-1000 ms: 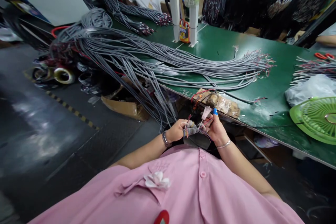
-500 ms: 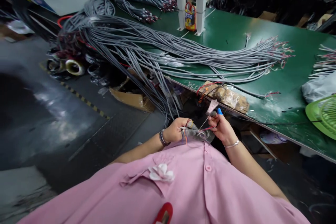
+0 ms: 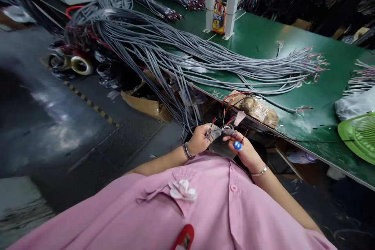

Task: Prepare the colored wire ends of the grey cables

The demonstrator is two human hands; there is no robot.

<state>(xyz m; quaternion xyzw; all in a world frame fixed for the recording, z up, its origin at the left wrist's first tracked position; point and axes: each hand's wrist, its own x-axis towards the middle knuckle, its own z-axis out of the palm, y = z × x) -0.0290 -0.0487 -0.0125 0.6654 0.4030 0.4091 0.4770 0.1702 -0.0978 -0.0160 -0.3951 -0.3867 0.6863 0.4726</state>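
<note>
Just in front of the pink shirt, my left hand [image 3: 201, 139] is closed around the end of a grey cable with thin coloured wires [image 3: 213, 134] fanning out of it. Frayed pale strands and red wires [image 3: 228, 128] stick out between the two hands. My right hand [image 3: 246, 152] is close on the right, its fingers curled under the strands and a blue cover [image 3: 237, 145] on one digit. A thin dark piece shows at its fingers; what they grip is hidden.
A long bundle of grey cables [image 3: 205, 52] lies across the green table [image 3: 258, 31] and hangs over its edge. A taped block [image 3: 254, 110] sits at that edge. A green basket-like object [image 3: 359, 136] stands at right, white posts [image 3: 231, 8] behind. Wire spools [image 3: 81, 65] are at left.
My right hand has come down and turned, bringing its blue-covered digit lower and nearer me. My left hand has shifted slightly right and up with the cable end. The view has moved slightly.
</note>
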